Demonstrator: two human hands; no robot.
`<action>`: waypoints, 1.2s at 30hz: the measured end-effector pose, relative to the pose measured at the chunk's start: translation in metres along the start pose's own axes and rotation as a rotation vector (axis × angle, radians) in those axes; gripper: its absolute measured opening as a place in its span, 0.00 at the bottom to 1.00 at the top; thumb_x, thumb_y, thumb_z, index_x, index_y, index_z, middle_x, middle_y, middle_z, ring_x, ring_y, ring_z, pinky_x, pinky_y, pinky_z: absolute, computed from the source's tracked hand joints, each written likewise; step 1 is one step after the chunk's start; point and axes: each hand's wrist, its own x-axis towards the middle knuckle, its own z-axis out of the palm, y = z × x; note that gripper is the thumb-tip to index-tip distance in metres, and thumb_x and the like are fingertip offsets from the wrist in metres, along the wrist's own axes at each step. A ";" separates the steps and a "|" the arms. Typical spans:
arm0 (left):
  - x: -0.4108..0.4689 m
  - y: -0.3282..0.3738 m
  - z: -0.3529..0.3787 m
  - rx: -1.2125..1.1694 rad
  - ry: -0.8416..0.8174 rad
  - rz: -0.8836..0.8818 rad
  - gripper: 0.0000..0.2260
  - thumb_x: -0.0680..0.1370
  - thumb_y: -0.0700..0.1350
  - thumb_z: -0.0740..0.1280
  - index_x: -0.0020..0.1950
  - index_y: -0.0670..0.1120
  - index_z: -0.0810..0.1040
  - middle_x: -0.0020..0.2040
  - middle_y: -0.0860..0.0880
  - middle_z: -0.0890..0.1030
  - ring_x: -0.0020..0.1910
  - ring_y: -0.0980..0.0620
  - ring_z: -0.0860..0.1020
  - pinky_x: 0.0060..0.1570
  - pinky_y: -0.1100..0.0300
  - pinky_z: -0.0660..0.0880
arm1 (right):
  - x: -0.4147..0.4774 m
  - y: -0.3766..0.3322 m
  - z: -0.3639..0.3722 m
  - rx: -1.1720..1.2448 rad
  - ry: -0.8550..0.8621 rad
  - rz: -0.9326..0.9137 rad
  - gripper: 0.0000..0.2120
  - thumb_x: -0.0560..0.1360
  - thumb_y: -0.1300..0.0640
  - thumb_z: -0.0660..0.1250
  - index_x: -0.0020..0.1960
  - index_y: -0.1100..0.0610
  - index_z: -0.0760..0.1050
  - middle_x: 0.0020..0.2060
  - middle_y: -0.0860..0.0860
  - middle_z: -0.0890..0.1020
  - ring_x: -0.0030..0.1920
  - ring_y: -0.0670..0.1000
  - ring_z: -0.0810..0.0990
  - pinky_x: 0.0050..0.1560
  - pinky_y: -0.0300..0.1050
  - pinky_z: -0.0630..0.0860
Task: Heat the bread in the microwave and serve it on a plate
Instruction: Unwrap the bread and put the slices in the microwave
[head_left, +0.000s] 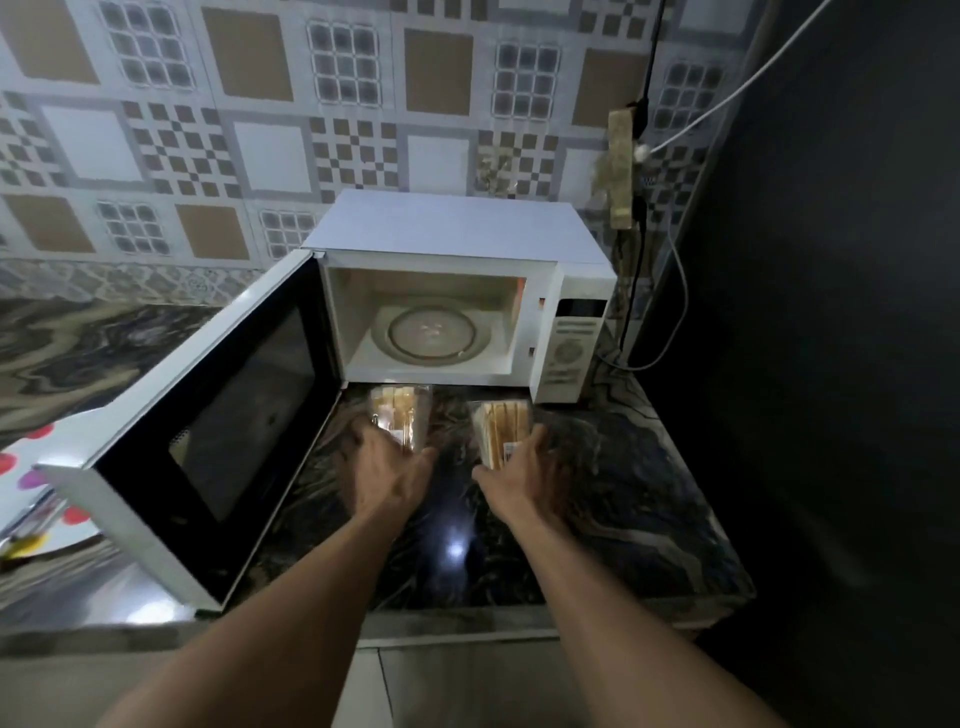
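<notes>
A white microwave (457, 234) stands at the back of the dark marbled counter, its door (208, 426) swung fully open to the left. Inside, the glass turntable (431, 332) is bare. Two clear packs of sliced bread sit just in front of the opening. My left hand (384, 467) grips the left bread pack (399, 413). My right hand (522, 467) holds the right bread pack (500, 426) by its near end. Both packs are low over the counter; whether they touch it is unclear.
A white plate with coloured dots (31, 499) lies at the far left, partly behind the open door. A black wall (831, 364) closes off the right side. Cables and a power strip (623, 171) hang at the tiled wall behind the microwave. The counter edge (467, 621) runs beneath my forearms.
</notes>
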 end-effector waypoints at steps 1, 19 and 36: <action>0.003 -0.007 0.007 0.041 0.010 -0.008 0.40 0.63 0.62 0.74 0.65 0.43 0.63 0.62 0.37 0.77 0.63 0.35 0.73 0.62 0.47 0.72 | 0.000 0.006 0.006 -0.012 0.005 0.004 0.50 0.66 0.41 0.75 0.76 0.56 0.50 0.71 0.62 0.69 0.70 0.64 0.67 0.69 0.57 0.67; 0.042 -0.058 0.074 0.160 0.072 -0.007 0.34 0.66 0.53 0.77 0.64 0.41 0.66 0.62 0.37 0.76 0.62 0.35 0.73 0.63 0.48 0.66 | 0.037 0.030 0.066 -0.149 0.029 -0.041 0.47 0.62 0.33 0.75 0.67 0.55 0.57 0.60 0.64 0.76 0.60 0.65 0.75 0.60 0.57 0.73; 0.053 -0.068 0.080 0.176 0.105 0.024 0.40 0.65 0.55 0.79 0.68 0.40 0.65 0.64 0.36 0.75 0.65 0.35 0.72 0.66 0.46 0.65 | 0.043 0.020 0.062 -0.134 -0.015 0.011 0.48 0.65 0.32 0.74 0.69 0.55 0.52 0.62 0.65 0.74 0.61 0.65 0.75 0.60 0.56 0.70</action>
